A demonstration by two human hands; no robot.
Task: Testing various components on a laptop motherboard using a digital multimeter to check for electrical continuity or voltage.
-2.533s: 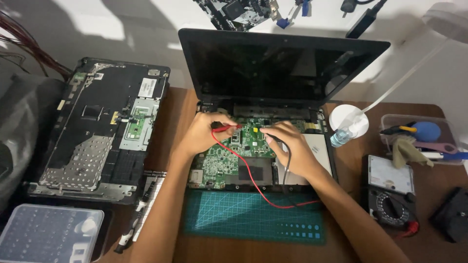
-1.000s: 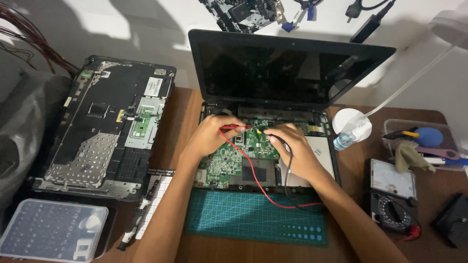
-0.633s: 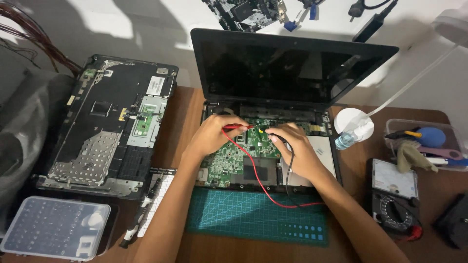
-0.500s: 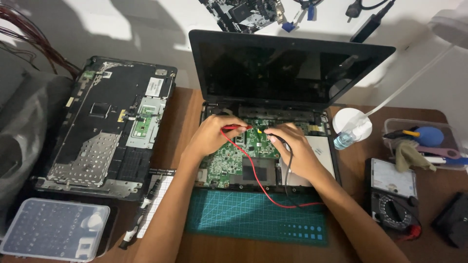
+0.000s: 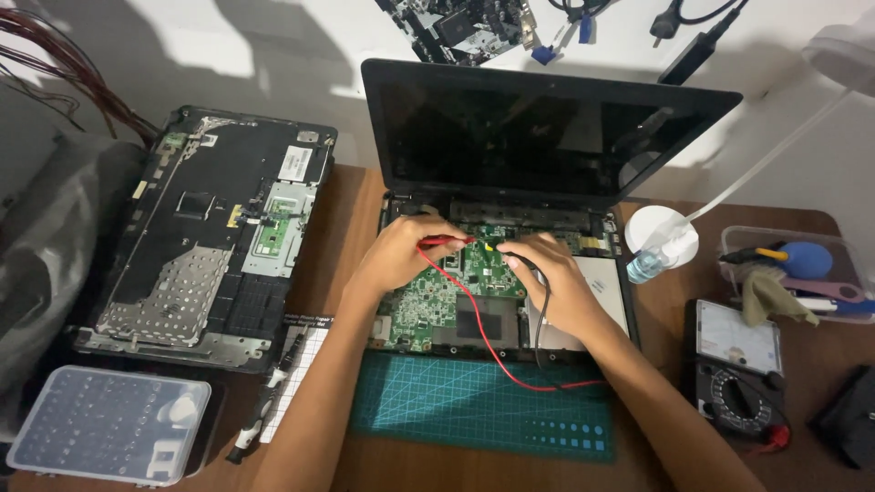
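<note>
An opened laptop point(image 5: 547, 137) with a dark screen stands on the wooden desk, its green circuit board point(image 5: 437, 296) exposed. My left hand point(image 5: 401, 255) pinches a red test probe point(image 5: 447, 241) whose tip touches the board's upper middle. My right hand point(image 5: 556, 282) holds a black test probe point(image 5: 515, 260) on the board just to the right of it. A red lead point(image 5: 492, 351) and a black lead point(image 5: 540, 333) run from the probes toward a black multimeter point(image 5: 738, 374) at the right.
A green cutting mat point(image 5: 483, 415) lies in front of the laptop. A removed laptop cover point(image 5: 214, 228) lies at left, a clear parts box point(image 5: 109, 424) below it. A white lamp base point(image 5: 661, 237), small bottle and tool tray point(image 5: 802, 273) stand at right.
Both hands stay on the board with the probes held in about the same spots. Only the camera view has shifted slightly.
</note>
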